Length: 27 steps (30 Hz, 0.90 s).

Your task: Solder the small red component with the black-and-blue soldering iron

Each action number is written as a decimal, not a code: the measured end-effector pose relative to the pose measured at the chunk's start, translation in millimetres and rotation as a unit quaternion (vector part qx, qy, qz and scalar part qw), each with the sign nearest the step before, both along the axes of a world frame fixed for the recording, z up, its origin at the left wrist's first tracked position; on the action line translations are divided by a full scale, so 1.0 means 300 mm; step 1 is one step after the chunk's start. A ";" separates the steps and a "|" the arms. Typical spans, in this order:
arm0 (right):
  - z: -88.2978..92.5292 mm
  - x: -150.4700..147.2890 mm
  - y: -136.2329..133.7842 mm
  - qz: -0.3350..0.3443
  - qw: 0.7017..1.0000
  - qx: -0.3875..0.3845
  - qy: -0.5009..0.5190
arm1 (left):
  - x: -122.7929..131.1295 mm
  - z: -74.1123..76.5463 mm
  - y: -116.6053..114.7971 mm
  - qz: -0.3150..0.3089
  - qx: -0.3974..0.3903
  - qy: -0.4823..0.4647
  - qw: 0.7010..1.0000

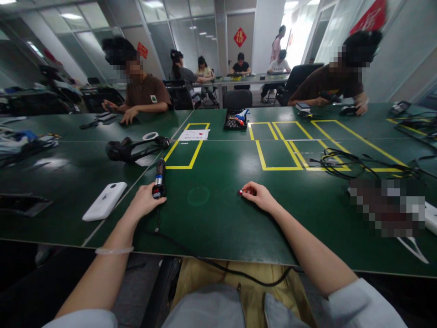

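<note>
My left hand [145, 199] is closed around the rear end of an electric screwdriver [160, 175], a dark cylinder with blue and silver bands. Its thin tip points away from me, and a black cord [191, 253] runs below the hand toward the table edge. My right hand [258, 196] pinches a small red-and-white piece [241, 192] just over the green table [218, 228]. Its exact kind is too small to make out. Faint round marks show on the tabletop between the hands.
A white phone-like device [105, 201] lies left, near a black strapped headset [126, 149]. Yellow tape outlines [279, 168] mark the table. Further off are a paper sheet [194, 135] and a black tray [235, 124]. Cables [341, 159] lie right; people sit opposite.
</note>
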State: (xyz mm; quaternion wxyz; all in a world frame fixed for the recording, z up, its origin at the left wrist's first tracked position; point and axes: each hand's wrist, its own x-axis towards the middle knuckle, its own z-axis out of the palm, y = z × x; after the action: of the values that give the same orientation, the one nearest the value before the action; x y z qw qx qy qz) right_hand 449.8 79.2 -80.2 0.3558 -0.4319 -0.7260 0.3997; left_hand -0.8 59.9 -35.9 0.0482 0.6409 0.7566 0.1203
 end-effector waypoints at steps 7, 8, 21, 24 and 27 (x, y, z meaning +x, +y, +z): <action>0.005 -0.001 -0.002 0.000 1.000 -0.003 0.001 | 0.247 -0.013 0.024 -0.074 0.005 -0.023 0.997; 0.005 -0.001 -0.002 0.000 1.000 -0.001 0.002 | 0.293 -0.011 0.027 -0.087 0.006 -0.030 0.996; -0.009 0.007 0.012 -0.035 0.998 0.049 0.030 | 0.797 -0.020 0.029 -0.223 0.017 -0.063 0.973; -0.010 0.010 0.014 -0.041 0.996 0.079 0.025 | 0.852 -0.033 0.020 -0.236 0.029 -0.068 0.969; -0.012 0.010 0.015 -0.038 0.994 0.105 0.006 | 0.877 -0.043 0.014 -0.243 0.036 -0.068 0.967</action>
State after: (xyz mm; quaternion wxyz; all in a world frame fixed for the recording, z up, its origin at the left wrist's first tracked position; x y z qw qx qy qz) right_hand 452.7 83.8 -83.7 0.4185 -0.4170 -0.7447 0.3104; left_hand 262.4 64.1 -48.8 0.1040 0.7971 0.5683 0.1756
